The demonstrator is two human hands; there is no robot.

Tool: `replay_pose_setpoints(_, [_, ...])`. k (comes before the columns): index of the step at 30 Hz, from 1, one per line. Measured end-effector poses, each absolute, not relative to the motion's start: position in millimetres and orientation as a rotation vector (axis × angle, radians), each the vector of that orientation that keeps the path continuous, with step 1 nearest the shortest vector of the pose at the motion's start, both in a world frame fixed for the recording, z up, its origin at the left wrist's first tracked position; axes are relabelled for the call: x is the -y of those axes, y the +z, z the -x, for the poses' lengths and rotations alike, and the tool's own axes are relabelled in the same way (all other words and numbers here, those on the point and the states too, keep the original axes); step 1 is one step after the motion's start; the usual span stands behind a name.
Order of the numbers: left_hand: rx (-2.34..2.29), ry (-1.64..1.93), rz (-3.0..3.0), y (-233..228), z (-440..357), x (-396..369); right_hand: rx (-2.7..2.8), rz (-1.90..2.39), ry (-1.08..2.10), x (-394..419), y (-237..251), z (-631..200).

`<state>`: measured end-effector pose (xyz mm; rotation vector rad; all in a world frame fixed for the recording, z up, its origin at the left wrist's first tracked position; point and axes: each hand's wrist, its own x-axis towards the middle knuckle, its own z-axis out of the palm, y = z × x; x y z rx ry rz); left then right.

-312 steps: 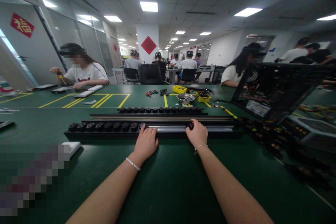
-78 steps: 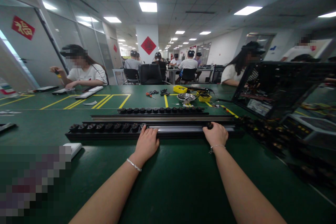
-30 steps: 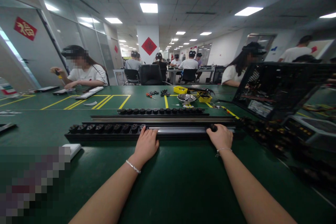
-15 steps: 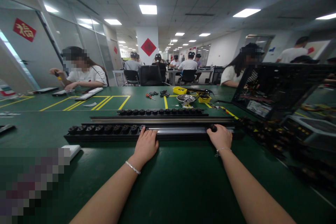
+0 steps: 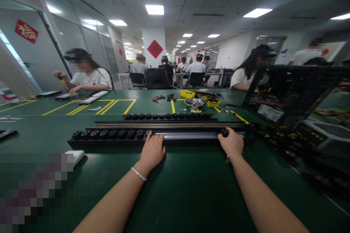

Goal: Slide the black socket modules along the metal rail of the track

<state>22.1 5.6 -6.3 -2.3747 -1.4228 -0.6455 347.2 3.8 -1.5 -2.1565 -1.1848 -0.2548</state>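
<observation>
A long black socket strip [image 5: 115,143] lies across the table before me, round black socket modules [image 5: 121,134] filling its left part. My left hand [image 5: 152,150] grips its front edge, with the index fingertip on the rightmost socket module of that row. Farther right, my right hand [image 5: 233,143] has its fingers closed round a single black socket module [image 5: 224,132] at the strip's right part. Between my hands the bare inside of the channel [image 5: 188,136] shows shiny metal. The undersides of my fingers are hidden.
Behind lie a bare rail [image 5: 166,124] and another row of sockets [image 5: 166,116]. A metal bowl [image 5: 193,103], yellow bins [image 5: 187,94] and an orange screwdriver [image 5: 156,100] stand farther back. Dark parts heap [image 5: 276,138] and an open computer case [image 5: 290,91] occupy the right. Co-workers sit opposite.
My right hand has shifted slightly right along the strip with the socket module. My left hand stays in place on the strip.
</observation>
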Motion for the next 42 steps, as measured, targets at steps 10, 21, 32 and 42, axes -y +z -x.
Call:
replay_pose_setpoints(10, [1.407, -0.658, 2.375, -8.0, -20.7, -6.0, 1.186, 2.150, -0.238, -3.4, 0.2, -347.4])
replay_pose_setpoints(21, [1.419, -0.648, 2.378, -8.4, -20.5, -6.6, 1.177, 2.173, -0.229, -2.4, 1.5, -348.1])
replay_pose_setpoints(32, [1.401, -0.647, 2.371, -8.5, -20.5, -6.1, 1.163, 2.183, -0.219, -2.3, 1.6, -351.5])
replay_pose_setpoints(42, [1.420, -0.644, 2.371, -7.6, -21.0, -6.5, 1.150, 2.181, -0.214, -2.5, 0.8, -352.6])
